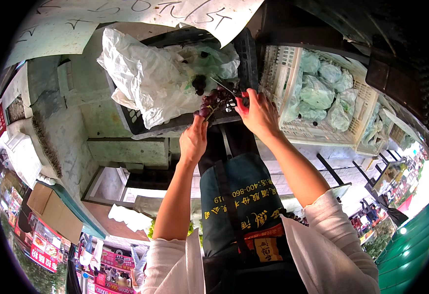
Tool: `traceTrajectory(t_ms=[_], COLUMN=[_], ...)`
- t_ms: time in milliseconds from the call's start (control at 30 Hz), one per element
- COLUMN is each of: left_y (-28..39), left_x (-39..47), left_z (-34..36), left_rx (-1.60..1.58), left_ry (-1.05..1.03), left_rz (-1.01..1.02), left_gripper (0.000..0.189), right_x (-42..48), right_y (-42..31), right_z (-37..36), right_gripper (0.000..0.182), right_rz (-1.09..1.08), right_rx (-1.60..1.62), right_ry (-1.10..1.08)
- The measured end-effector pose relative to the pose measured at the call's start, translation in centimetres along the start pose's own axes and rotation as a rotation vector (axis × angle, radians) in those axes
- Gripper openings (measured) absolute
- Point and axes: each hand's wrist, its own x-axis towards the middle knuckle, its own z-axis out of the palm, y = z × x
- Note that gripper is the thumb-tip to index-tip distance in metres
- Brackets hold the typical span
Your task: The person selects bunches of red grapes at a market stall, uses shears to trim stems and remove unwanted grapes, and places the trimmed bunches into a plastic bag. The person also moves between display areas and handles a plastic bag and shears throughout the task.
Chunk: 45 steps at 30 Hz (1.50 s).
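My left hand (193,142) pinches a small bunch of red-purple grapes (207,104) by its lower end, near a green stem. In my right hand (261,115) are scissors with red handles (242,105), their metal blades (223,85) pointing up and left over the bunch. Whether the blades touch a stem cannot be told. Both hands are at the front edge of a black plastic crate (177,129). A crumpled white liner (152,79) fills much of this crate. On the liner rests a darker grape cluster (199,83), with a few loose grapes around it.
Right of the black crate stands a cream plastic crate (289,86) with several bagged bundles (317,92). Paper sheets (137,16) with handwriting hang over the far edge. My dark green apron (236,198) bears writing. A cardboard box (54,211) is at lower left.
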Motion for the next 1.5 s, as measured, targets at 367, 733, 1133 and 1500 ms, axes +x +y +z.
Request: traceTrajectory(t_ms=[367, 733, 1133, 1500], left_y=[1.1, 0.0, 0.7, -0.2], left_x=[-0.6, -0.7, -1.4, -0.2], left_z=[-0.9, -0.9, -3.6, -3.0], left_rx=[0.104, -0.137, -1.451, -2.012], left_ry=[-0.017, 0.046, -0.234, -0.269], left_rz=[0.047, -0.013, -0.477, -0.479], left_gripper=[0.014, 0.012, 0.016, 0.022], right_x=[-2.0, -0.5, -4.9, -5.7], right_y=[0.4, 0.7, 1.1, 0.1], right_z=[-1.5, -1.4, -2.6, -3.8], right_gripper=[0.033, 0.039, 0.04, 0.031], right_rz=[-0.26, -0.017, -0.086, -0.205], right_rx=[-0.205, -0.092, 0.045, 0.091], right_ry=[-0.071, 0.006, 0.036, 0.034])
